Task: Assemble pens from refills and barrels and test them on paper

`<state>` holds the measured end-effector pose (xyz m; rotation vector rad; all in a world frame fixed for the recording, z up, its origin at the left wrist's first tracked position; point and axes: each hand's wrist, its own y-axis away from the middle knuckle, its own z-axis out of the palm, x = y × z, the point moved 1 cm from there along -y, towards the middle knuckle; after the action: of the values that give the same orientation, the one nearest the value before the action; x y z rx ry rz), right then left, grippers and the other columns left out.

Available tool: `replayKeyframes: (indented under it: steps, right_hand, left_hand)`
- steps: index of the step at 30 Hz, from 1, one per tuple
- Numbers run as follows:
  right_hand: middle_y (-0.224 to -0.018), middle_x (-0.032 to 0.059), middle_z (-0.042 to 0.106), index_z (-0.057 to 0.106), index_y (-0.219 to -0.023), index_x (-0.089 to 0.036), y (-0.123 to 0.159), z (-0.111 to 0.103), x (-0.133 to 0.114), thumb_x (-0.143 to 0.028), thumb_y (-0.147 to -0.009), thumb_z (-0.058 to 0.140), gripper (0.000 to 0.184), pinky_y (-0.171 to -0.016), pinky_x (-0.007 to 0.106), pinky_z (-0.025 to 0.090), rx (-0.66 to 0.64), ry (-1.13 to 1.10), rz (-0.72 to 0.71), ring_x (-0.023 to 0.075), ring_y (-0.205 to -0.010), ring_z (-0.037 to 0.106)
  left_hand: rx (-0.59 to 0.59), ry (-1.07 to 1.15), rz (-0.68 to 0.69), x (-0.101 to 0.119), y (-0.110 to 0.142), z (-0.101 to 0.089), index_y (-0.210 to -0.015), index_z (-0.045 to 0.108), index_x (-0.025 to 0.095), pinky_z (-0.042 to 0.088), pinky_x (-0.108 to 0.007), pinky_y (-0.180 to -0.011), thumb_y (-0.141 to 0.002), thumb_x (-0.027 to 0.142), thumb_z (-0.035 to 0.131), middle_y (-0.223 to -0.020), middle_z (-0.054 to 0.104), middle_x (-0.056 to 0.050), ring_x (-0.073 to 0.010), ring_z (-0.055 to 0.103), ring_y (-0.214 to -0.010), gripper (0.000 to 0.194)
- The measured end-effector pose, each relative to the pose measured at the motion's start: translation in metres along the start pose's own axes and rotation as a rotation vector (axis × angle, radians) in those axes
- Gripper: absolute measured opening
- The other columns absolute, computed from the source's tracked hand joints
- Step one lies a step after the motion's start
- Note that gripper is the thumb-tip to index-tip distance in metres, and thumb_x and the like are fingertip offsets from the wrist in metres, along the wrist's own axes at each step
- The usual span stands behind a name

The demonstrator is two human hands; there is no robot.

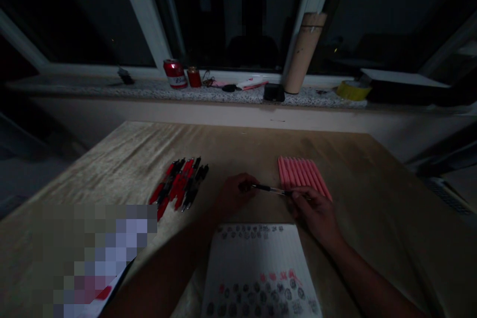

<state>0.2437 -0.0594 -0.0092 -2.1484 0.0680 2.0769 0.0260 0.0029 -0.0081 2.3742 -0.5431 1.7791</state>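
A slim pen (pixel 274 190) with dark sections and a pale, shiny middle lies level between my two hands, above the table. My left hand (pixel 238 193) closes its fingers round the left end, where a dark part shows in deep shade. The right end is pinched in my right hand (pixel 315 208), which is beside a row of pink pens or sticks (pixel 298 171). Below the hands lies a lined paper pad (pixel 257 253) with rows of dark scribbled circles and a few red marks. Left of my left hand is a pile of red and black pens (pixel 181 184).
The brown-covered table (pixel 238 151) ends at a wall under a stone windowsill (pixel 141 90). On the sill stand a red can (pixel 175 73), a small red jar (pixel 194 77), a cardboard tube (pixel 304 54) and yellow tape (pixel 352 90). The lower left is pixelated.
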Motion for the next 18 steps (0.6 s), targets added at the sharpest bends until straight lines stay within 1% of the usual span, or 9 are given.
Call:
replayKeyframes:
  steps: [2, 4, 6, 9, 11, 13, 15, 18]
  right_hand:
    - [-0.075, 0.0034, 0.067, 0.065, -0.088, -0.019, 0.002, -0.002, -0.004, -0.037, -0.077, 0.064, 0.021, -0.049, 0.024, 0.044, -0.012, 0.162, -0.046, 0.0136, -0.057, 0.058]
    - [-0.084, 0.0053, 0.069, 0.066, -0.089, -0.019, 0.004, -0.002, -0.008, -0.037, -0.078, 0.063, 0.021, -0.054, 0.026, 0.048, -0.022, 0.269, -0.104, 0.0159, -0.066, 0.062]
    - [-0.086, 0.0054, 0.07, 0.066, -0.092, -0.019, 0.005, -0.002, -0.011, -0.035, -0.079, 0.061, 0.021, -0.058, 0.026, 0.049, -0.054, 0.37, -0.161, 0.0167, -0.07, 0.063]
    - [-0.08, 0.0038, 0.069, 0.067, -0.096, -0.02, 0.006, -0.002, -0.012, -0.034, -0.08, 0.06, 0.022, -0.055, 0.025, 0.049, -0.147, 0.543, -0.247, 0.0154, -0.065, 0.062]
    - [-0.081, 0.0031, 0.069, 0.066, -0.1, -0.02, 0.007, -0.001, -0.014, -0.033, -0.081, 0.059, 0.023, -0.055, 0.026, 0.05, -0.208, 0.645, -0.304, 0.0148, -0.063, 0.062]
    - [-0.088, 0.0037, 0.07, 0.065, -0.104, -0.021, 0.009, 0.001, -0.017, -0.03, -0.083, 0.057, 0.024, -0.062, 0.027, 0.052, -0.253, 0.718, -0.375, 0.0156, -0.069, 0.064]
    - [-0.096, 0.0046, 0.07, 0.065, -0.105, -0.022, 0.01, 0.002, -0.02, -0.029, -0.085, 0.055, 0.024, -0.071, 0.029, 0.053, -0.274, 0.763, -0.449, 0.0169, -0.079, 0.066]
    - [-0.098, 0.0055, 0.07, 0.065, -0.104, -0.022, 0.01, 0.002, -0.021, -0.029, -0.086, 0.054, 0.023, -0.076, 0.03, 0.054, -0.257, 0.798, -0.518, 0.0176, -0.084, 0.066]
  left_hand:
    - [0.033, 0.077, -0.046, -0.001, -0.002, -0.002, -0.085, 0.065, 0.013, 0.037, -0.021, -0.057, -0.068, 0.028, 0.066, -0.068, 0.058, 0.0, -0.0107, 0.05, -0.062, 0.023]
    - [0.053, 0.179, -0.088, -0.003, -0.004, -0.003, -0.084, 0.065, 0.013, 0.038, -0.022, -0.057, -0.066, 0.031, 0.068, -0.068, 0.06, -0.001, -0.0111, 0.052, -0.062, 0.025]
    - [0.071, 0.262, -0.123, -0.004, -0.007, -0.006, -0.082, 0.065, 0.013, 0.037, -0.021, -0.055, -0.062, 0.032, 0.071, -0.067, 0.061, -0.001, -0.0105, 0.051, -0.06, 0.028]
    - [0.077, 0.334, -0.161, -0.005, -0.009, -0.01, -0.079, 0.065, 0.013, 0.035, -0.02, -0.05, -0.06, 0.036, 0.073, -0.061, 0.059, 0.001, -0.0086, 0.047, -0.053, 0.031]
    - [0.084, 0.375, -0.165, -0.005, -0.009, -0.012, -0.077, 0.065, 0.013, 0.035, -0.02, -0.049, -0.06, 0.039, 0.073, -0.057, 0.056, 0.002, -0.0079, 0.046, -0.051, 0.032]
    - [0.098, 0.395, -0.155, -0.005, -0.008, -0.013, -0.073, 0.065, 0.013, 0.035, -0.02, -0.05, -0.062, 0.041, 0.072, -0.055, 0.055, 0.003, -0.0079, 0.046, -0.05, 0.03]
    - [0.11, 0.392, -0.148, -0.005, -0.008, -0.013, -0.07, 0.064, 0.014, 0.036, -0.02, -0.052, -0.065, 0.042, 0.069, -0.056, 0.056, 0.003, -0.0082, 0.048, -0.051, 0.029]
    - [0.146, 0.371, -0.14, -0.003, -0.008, -0.013, -0.068, 0.063, 0.015, 0.037, -0.021, -0.053, -0.069, 0.041, 0.067, -0.056, 0.057, 0.003, -0.0085, 0.049, -0.051, 0.027]
